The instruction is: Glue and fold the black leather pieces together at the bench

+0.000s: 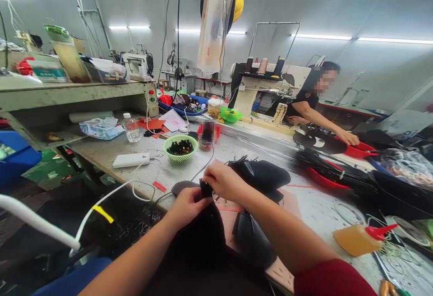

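Both my hands meet over a black leather piece at the near edge of the worktable. My left hand pinches the top of that piece from below. My right hand is closed on the same top edge from the right, fingers pressed together. More black leather pieces lie stacked just behind my right hand. Another dark piece lies under my right forearm on a pinkish board.
A green basket of small black parts, a white power bank and a water bottle stand to the left. An orange glue bottle lies at right. Across the table a co-worker's hand rests on a red tray.
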Available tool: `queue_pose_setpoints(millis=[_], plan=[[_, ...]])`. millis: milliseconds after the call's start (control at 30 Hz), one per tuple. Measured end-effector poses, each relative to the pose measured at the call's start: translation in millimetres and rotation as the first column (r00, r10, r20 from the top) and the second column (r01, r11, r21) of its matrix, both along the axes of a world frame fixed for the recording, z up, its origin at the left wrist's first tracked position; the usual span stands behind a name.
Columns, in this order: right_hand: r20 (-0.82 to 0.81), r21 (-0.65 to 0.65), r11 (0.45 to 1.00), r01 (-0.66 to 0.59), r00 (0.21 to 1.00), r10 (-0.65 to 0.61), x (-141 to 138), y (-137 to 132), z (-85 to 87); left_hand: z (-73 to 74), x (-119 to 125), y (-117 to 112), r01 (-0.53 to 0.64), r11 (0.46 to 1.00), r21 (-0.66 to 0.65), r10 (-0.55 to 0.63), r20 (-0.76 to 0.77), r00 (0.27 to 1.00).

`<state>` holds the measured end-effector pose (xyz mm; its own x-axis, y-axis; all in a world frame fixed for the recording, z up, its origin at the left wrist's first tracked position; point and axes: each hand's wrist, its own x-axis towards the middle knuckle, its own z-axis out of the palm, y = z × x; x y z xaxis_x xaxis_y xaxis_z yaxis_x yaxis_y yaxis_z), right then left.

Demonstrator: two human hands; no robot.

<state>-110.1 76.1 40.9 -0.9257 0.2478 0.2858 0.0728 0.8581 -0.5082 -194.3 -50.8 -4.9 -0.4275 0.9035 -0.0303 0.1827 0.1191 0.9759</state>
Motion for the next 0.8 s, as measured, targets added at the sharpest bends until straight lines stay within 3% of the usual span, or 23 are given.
queue_pose_setpoints(millis=[200,300,400,500,600,700,800], plan=[[-0.137,-0.042,0.998,0.054,0.989,-0.06,24.3,8.7,1.1,1.7,-12.0,1.4,-0.028,0.999,-0.032,0.03,0.076,0.997],[-0.125,0.025,0.993,-0.111,0.986,0.114,47.9,-6.9,-11.6,2.1,-10.9,-1.0,-0.038,0.999,-0.025,0.04,0.115,0.992],[-0.135,0.213,0.952,-0.22,0.958,0.252,58.6,-25.6,-31.4,2.5,-8.7,-1.7,-0.05,0.998,-0.027,0.054,0.165,0.985],[-0.27,0.346,0.924,-0.165,0.925,0.266,54.1,-31.8,-47.4,2.9,-8.6,1.4,-0.063,0.997,-0.033,0.069,0.21,0.975],[-0.374,0.426,0.899,-0.104,0.884,0.28,44.2,-26.1,-52.5,3.7,-10.6,6.5,-0.067,0.997,-0.042,0.075,0.247,0.966],[-0.388,0.458,0.886,-0.064,0.883,0.265,37.3,-20.0,-48.0,6.1,-13.1,11.2,-0.056,0.997,-0.049,0.067,0.28,0.958],[-0.302,0.462,0.882,-0.091,0.919,0.253,33.8,-19.0,-42.5,9.9,-14.8,14.1,-0.035,0.998,-0.057,0.051,0.3,0.953]])
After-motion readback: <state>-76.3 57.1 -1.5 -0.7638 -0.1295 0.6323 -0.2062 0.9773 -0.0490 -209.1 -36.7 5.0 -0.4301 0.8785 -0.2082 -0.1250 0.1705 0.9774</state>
